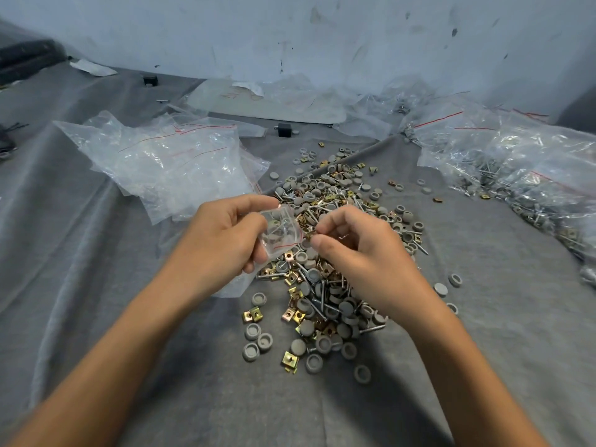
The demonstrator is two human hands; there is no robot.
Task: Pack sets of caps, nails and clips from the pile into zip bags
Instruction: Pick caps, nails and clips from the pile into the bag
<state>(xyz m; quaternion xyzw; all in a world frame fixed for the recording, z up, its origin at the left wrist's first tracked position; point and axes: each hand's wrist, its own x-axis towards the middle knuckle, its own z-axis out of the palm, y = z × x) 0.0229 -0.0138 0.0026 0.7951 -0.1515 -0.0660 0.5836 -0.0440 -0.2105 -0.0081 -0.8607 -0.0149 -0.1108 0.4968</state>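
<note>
- Left hand (222, 235) grips a small zip bag (282, 232) holding caps and nails, just above the pile.
- Right hand (358, 250), fingers curled, pinches a yellow clip (310, 234) at the bag's mouth.
- Pile (325, 295) of caps, nails and clips lies on grey cloth (193, 382).
- Empty bags (167, 162) lie far left, filled bags (516, 169) far right.

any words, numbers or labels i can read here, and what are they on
No text here can be read.
pale flat sheet at the back: faint red scrawl, too blurred to read.
small zip bag in the left hand: a red seal stripe only, no print.
empty bags and filled bags: red stripes only, no lettering visible.
</note>
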